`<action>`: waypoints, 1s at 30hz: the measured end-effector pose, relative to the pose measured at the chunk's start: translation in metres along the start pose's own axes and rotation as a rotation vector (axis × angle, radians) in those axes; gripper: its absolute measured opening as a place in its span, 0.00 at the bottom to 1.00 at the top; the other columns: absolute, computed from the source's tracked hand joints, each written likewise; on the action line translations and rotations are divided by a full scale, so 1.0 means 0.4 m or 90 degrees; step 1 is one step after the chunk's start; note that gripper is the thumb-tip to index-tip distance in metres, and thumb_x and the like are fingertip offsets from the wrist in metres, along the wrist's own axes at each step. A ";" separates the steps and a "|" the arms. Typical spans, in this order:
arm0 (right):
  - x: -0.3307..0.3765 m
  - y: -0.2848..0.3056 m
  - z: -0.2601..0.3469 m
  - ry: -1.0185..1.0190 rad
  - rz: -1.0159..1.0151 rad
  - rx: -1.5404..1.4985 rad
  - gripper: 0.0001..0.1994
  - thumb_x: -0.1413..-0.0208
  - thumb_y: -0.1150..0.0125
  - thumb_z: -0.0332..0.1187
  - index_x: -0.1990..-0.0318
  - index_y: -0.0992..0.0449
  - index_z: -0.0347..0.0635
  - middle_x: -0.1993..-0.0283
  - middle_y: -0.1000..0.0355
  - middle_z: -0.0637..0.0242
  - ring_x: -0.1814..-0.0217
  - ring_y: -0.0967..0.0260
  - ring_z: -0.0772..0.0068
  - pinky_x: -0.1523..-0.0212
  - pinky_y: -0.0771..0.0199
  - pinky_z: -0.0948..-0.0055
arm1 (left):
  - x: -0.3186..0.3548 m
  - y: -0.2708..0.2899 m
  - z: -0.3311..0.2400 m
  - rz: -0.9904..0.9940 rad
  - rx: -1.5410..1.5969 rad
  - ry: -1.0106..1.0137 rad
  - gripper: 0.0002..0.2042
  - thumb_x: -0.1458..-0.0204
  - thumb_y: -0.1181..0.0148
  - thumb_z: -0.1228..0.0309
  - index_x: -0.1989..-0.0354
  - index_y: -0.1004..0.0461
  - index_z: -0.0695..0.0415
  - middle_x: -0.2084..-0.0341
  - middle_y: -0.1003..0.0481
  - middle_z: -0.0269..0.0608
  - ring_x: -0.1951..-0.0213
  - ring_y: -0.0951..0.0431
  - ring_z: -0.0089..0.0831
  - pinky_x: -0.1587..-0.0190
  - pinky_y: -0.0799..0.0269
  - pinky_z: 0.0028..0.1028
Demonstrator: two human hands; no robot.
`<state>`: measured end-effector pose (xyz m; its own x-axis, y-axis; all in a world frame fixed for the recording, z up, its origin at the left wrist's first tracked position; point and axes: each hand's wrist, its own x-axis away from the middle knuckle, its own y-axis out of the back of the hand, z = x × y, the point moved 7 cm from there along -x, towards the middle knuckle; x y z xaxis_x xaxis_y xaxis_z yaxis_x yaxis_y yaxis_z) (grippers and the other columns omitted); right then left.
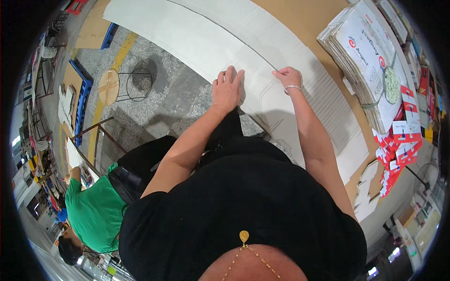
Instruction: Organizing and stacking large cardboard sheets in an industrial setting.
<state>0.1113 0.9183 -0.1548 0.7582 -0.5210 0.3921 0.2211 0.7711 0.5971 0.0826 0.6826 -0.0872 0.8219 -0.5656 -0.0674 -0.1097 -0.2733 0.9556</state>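
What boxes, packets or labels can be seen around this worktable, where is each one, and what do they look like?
Flattened white cartons: bundled stack at the table's far right, red and blue print, tied with a strap.
Small red and white packets: loose heap below that stack, at the right edge.
Large white cardboard sheet: flat on the table; left hand flat on it, right hand pinching at it.

White cardboard sheet (243, 42) lies on a brown table (309, 18), 1 silver bracelet (292, 87) above it. Stacked flat cartons (370, 56) show white faces with red marks (greyish-brown layered edges). Co-worker's shirt (91, 210) is bright green. Grey speckled floor (173, 98), yellow line (123, 51) across it, blue pallet (82, 100) beside.
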 end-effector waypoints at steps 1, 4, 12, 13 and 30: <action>-0.001 0.002 0.003 0.024 -0.010 -0.027 0.17 0.66 0.29 0.39 0.73 0.26 0.38 0.74 0.27 0.64 0.73 0.31 0.73 0.69 0.31 0.75 | -0.005 -0.004 0.003 0.013 -0.008 0.006 0.26 0.59 0.46 0.69 0.46 0.38 0.46 0.46 0.43 0.41 0.49 0.40 0.42 0.54 0.39 0.39; -0.006 0.006 -0.004 0.025 -0.004 -0.096 0.18 0.66 0.28 0.38 0.68 0.27 0.39 0.71 0.27 0.64 0.71 0.31 0.74 0.68 0.31 0.76 | -0.026 -0.007 0.005 0.052 -0.001 0.038 0.26 0.60 0.46 0.70 0.47 0.37 0.44 0.48 0.41 0.43 0.50 0.39 0.45 0.54 0.38 0.41; -0.022 0.014 -0.039 0.051 0.052 -0.236 0.17 0.60 0.32 0.38 0.65 0.27 0.38 0.67 0.27 0.64 0.66 0.31 0.75 0.64 0.32 0.77 | -0.042 0.024 -0.019 -0.106 0.299 -0.047 0.22 0.58 0.46 0.72 0.50 0.36 0.56 0.56 0.34 0.45 0.55 0.33 0.41 0.55 0.35 0.38; -0.013 0.013 -0.019 0.081 0.066 -0.262 0.15 0.57 0.34 0.38 0.64 0.27 0.38 0.66 0.27 0.63 0.65 0.31 0.75 0.63 0.32 0.78 | -0.033 -0.053 0.026 0.048 0.730 0.196 0.19 0.55 0.46 0.71 0.52 0.35 0.58 0.59 0.31 0.42 0.58 0.30 0.36 0.58 0.32 0.33; 0.676 0.536 -0.768 -0.179 -0.362 0.347 0.28 0.59 0.40 0.51 0.47 0.35 0.57 0.49 0.36 0.61 0.47 0.40 0.54 0.53 0.37 0.51 | 0.215 -0.126 -0.213 0.377 1.466 0.275 0.18 0.48 0.50 0.71 0.49 0.38 0.64 0.49 0.35 0.45 0.45 0.38 0.39 0.43 0.42 0.40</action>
<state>0.5520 1.0551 -0.1357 0.4226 -0.9052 0.0453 0.1413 0.1152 0.9832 0.2062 0.7140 -0.1166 0.4768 -0.8261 0.3003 -0.2095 -0.4385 -0.8740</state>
